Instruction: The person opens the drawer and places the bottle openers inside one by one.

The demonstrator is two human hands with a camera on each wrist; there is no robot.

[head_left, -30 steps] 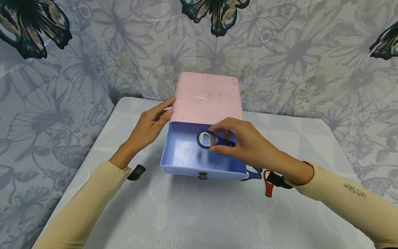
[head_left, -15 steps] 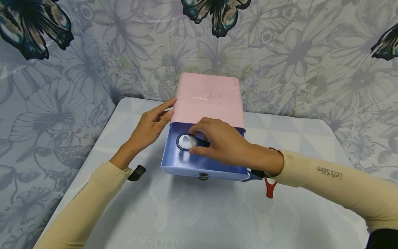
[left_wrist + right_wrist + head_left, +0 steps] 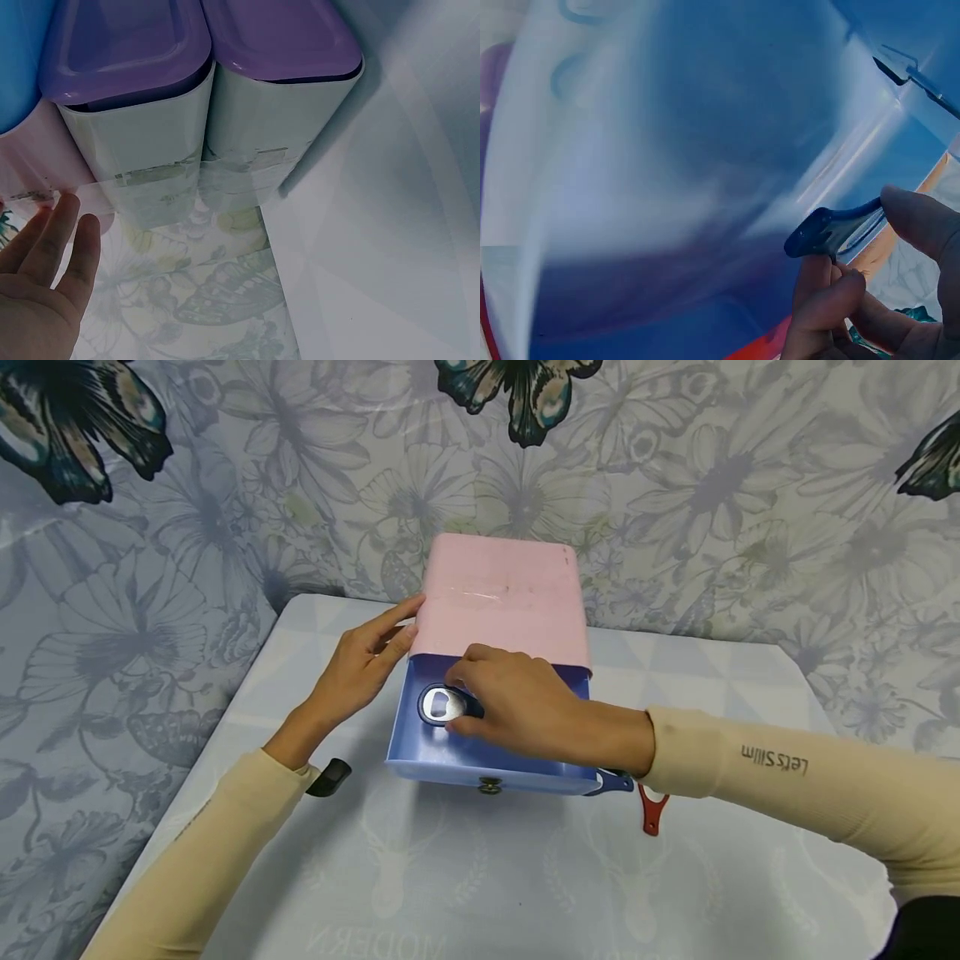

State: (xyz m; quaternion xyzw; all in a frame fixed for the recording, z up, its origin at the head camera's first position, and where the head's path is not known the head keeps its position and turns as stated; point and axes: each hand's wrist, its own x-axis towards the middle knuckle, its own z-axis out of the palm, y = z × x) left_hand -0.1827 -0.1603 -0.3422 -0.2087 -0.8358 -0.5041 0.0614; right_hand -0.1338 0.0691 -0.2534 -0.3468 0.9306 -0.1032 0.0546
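My right hand (image 3: 521, 703) pinches a dark blue bottle opener (image 3: 438, 704) between thumb and fingers, low inside the blue drawer (image 3: 442, 764). In the right wrist view the bottle opener (image 3: 817, 232) is tilted, apart from the drawer wall as far as I can see. The drawer is pulled out of a pink box (image 3: 502, 597) and has a small knob on its front. Fairly straight, the fingers of my left hand (image 3: 348, 672) rest against the pink box's left side. In the left wrist view that left hand (image 3: 41, 292) touches the pink side (image 3: 49, 157).
Right of the drawer lie a red bottle opener (image 3: 652, 810) and a blue handle (image 3: 615, 782), partly hidden by my right arm. Two pale units with purple fronts (image 3: 139, 52) adjoin the pink box in the left wrist view. The patterned wall (image 3: 697, 527) stands behind the table (image 3: 465, 877).
My right hand has carried the bottle opener left across the drawer and slightly lower. The arm now covers more of the openers on the table. My left hand stays put.
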